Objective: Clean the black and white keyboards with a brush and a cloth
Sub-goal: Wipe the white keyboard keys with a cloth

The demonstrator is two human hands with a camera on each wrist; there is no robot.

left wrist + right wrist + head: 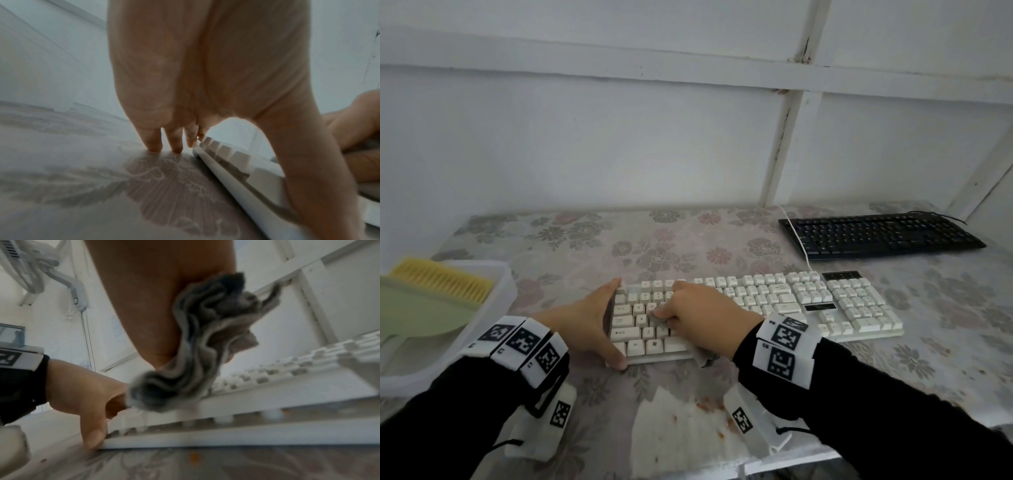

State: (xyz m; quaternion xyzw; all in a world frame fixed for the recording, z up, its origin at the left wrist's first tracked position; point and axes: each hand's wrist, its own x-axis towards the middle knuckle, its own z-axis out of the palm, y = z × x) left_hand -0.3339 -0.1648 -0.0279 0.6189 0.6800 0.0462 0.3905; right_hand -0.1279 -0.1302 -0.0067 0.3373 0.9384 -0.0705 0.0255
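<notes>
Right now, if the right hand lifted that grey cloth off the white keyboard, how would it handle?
Probably floppy: the grey cloth bunches in soft folds under the right hand. Likely light, since a loose tail hangs below the palm. It should grip rather than slide on the white keyboard.

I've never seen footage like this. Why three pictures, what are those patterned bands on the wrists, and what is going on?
No robot here: a person wears three cameras. The wide picture comes from the head; the two close ones look along each wrist. The patterned bands sit where the wrist cameras are strapped; their purpose isn't shown. On the flowered tablecloth the left hand steadies the white keyboard at its end, thumb on the front corner. The right hand grips a grey cloth on the keys. Behind lies the black keyboard; the yellow brush rests in a white tray.
</notes>
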